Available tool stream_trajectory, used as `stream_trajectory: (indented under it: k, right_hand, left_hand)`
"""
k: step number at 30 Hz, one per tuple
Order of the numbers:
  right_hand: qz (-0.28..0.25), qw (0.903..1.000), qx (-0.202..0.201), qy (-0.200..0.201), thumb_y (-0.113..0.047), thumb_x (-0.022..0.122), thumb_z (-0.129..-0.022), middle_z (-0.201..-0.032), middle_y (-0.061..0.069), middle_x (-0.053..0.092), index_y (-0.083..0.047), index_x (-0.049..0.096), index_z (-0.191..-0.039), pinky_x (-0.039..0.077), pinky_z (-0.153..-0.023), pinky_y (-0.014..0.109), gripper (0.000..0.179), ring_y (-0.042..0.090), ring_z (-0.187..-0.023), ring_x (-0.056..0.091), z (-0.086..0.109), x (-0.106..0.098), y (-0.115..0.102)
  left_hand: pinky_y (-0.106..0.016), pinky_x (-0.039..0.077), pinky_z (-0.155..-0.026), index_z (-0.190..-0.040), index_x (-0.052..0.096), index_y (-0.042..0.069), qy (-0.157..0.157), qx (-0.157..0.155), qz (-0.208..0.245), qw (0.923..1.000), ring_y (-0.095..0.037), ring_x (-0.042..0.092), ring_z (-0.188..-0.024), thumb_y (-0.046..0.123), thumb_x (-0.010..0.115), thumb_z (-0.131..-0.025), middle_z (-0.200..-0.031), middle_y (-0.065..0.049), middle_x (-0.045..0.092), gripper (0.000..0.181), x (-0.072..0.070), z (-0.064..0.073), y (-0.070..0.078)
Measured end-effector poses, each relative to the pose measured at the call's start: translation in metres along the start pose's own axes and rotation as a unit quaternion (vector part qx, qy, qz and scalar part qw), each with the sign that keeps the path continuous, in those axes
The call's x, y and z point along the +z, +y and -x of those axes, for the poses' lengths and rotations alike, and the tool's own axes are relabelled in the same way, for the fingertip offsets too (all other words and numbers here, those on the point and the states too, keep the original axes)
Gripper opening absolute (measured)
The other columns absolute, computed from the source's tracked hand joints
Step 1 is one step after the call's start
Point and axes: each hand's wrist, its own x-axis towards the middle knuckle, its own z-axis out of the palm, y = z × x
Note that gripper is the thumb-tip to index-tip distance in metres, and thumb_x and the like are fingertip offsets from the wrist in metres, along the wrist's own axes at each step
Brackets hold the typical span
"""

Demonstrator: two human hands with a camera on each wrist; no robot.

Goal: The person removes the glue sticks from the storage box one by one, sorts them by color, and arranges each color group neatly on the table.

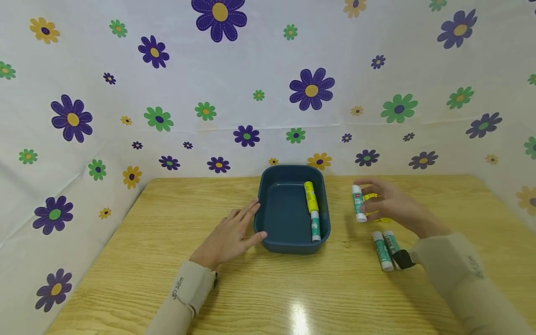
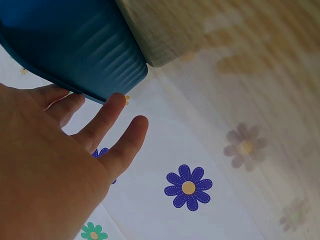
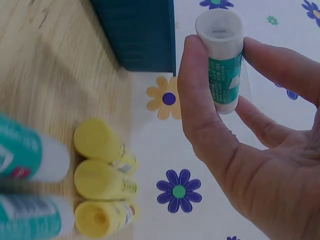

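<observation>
My right hand (image 1: 387, 204) pinches a white and teal glue stick (image 1: 358, 204) between thumb and fingers, raised above the table to the right of the bin. In the right wrist view this glue stick (image 3: 225, 75) shows its hollow white end. My left hand (image 1: 228, 237) rests at the left side of a dark blue bin (image 1: 291, 248), fingers spread straight along its rim. Inside the bin, a yellow glue stick (image 1: 311, 197) and a teal one (image 1: 315, 226) lie end to end by the right wall.
Two teal glue sticks (image 1: 383, 251) lie side by side below my right hand. Several yellow glue sticks (image 3: 102, 180) lie on the table beyond them, mostly hidden by the hand in the head view. A flowered cloth (image 1: 234, 107) hangs behind the wooden table (image 1: 176, 209).
</observation>
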Motion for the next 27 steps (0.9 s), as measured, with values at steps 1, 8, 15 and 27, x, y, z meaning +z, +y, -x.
stream_trajectory:
  k: [1,8,15,27]
  right_hand:
    - [0.001,1.0,-0.002,-0.001,0.0,0.063,-0.093,-0.146,0.034,0.035,0.003,0.027,-0.154,0.06,-0.082,0.044,0.071,0.033,-0.102,0.061,0.002,-0.002,0.002]
    - [0.012,0.9999,-0.011,-0.006,0.001,0.061,-0.094,-0.145,0.037,0.033,0.006,0.027,-0.152,0.06,-0.079,0.045,0.067,0.034,-0.106,0.06,0.019,-0.016,0.013]
    - [0.029,0.9996,-0.002,-0.003,0.001,0.06,-0.095,-0.142,0.039,0.035,0.009,0.027,-0.15,0.061,-0.078,0.042,0.065,0.033,-0.107,0.059,0.034,-0.028,0.029]
    - [0.082,0.9955,0.047,-0.007,0.002,0.065,-0.091,-0.135,0.046,0.036,0.017,0.026,-0.146,0.062,-0.075,0.043,0.069,0.042,-0.11,0.059,0.056,-0.041,0.054]
  left_hand:
    - [-0.059,0.027,-0.117,-0.161,0.025,0.004,0.001,0.001,0.0,1.0,-0.041,0.033,-0.145,0.052,0.05,-0.103,-0.168,-0.009,0.018,0.08,0.0,0.0,0.0]
    - [-0.06,0.027,-0.116,-0.161,0.025,0.004,0.005,0.002,0.003,1.0,-0.041,0.034,-0.144,0.052,0.051,-0.102,-0.168,-0.009,0.018,0.08,0.001,0.001,0.0]
    - [-0.06,0.028,-0.116,-0.161,0.025,0.005,0.005,0.001,0.002,1.0,-0.04,0.035,-0.143,0.053,0.051,-0.102,-0.168,-0.009,0.018,0.08,0.001,-0.001,0.0]
    - [-0.061,0.028,-0.115,-0.161,0.025,0.004,0.005,0.003,0.0,1.0,-0.041,0.035,-0.143,0.053,0.051,-0.102,-0.168,-0.01,0.019,0.08,0.0,0.0,-0.001]
